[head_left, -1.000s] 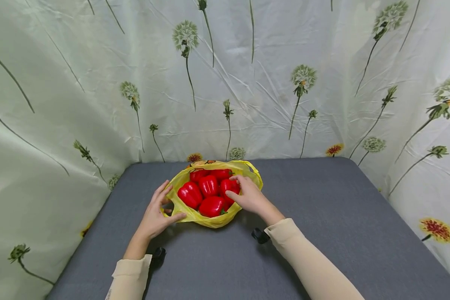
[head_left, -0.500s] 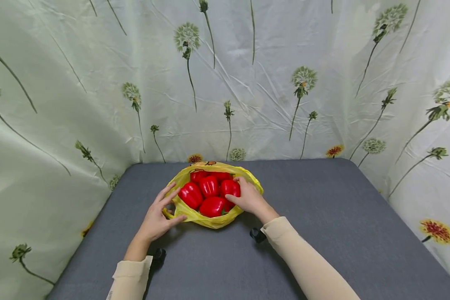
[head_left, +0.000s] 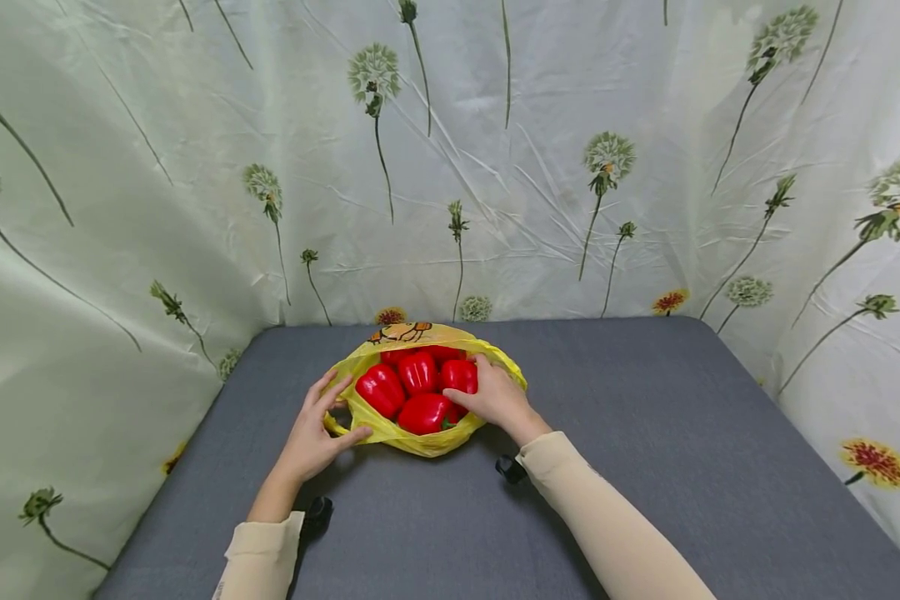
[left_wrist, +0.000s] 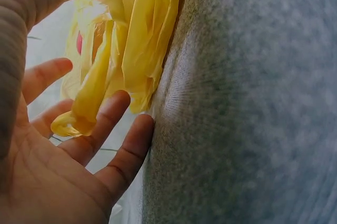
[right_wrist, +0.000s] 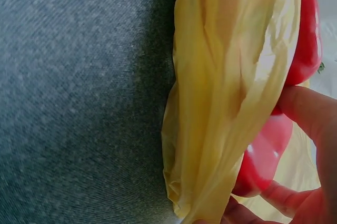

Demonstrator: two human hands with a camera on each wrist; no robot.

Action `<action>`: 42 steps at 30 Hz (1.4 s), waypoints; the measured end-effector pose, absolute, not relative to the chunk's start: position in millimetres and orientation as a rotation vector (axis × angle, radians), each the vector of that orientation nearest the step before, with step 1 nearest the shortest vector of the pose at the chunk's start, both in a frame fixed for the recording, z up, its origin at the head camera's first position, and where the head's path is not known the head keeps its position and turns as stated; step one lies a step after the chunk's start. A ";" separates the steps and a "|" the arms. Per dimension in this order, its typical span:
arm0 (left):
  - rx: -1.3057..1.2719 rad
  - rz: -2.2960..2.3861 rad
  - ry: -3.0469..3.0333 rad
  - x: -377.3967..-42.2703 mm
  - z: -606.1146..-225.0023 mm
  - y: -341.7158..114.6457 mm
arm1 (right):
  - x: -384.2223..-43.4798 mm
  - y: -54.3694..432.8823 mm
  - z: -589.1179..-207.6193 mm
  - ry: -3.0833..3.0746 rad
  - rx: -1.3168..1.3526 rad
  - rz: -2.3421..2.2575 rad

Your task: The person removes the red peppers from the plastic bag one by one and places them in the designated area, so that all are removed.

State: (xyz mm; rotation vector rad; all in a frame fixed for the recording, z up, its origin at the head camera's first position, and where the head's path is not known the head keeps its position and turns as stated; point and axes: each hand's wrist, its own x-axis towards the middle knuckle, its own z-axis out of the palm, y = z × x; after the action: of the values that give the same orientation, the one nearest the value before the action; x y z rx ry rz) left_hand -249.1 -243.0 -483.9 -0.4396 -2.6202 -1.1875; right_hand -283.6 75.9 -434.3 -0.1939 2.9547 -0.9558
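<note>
A yellow plastic bag sits with its mouth spread, holding several glossy red bell peppers. My right hand reaches into its right side and grips a bell pepper. The right wrist view has that bell pepper between the thumb and the fingers, partly behind the bag's wall. At the bag's left side, my left hand has its fingers spread and relaxed, with the thumb at the front rim. In the left wrist view, a twisted handle of the bag hangs across the fingers, which are not curled round it.
The bag rests toward the back of a dark grey table. Behind and beside the table hangs a pale curtain printed with dandelions. A black wrist camera is beneath the right wrist, and another beneath the left.
My right hand has shifted slightly left and closed round the right-hand bell pepper. The bag's printed back rim now flops forward over the rear peppers. My left hand has barely moved.
</note>
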 end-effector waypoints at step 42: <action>-0.419 -1.195 -2.650 -246.6 -483.7 -239.5 | -277.5 87.0 -425.3 2.898 -0.109 -1.270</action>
State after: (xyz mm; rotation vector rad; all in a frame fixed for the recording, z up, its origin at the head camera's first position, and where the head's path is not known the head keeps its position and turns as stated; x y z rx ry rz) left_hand -246.6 -239.5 -483.7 -0.4188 -2.6499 -1.1948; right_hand -277.5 87.0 -425.3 -0.1087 2.8978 -1.2701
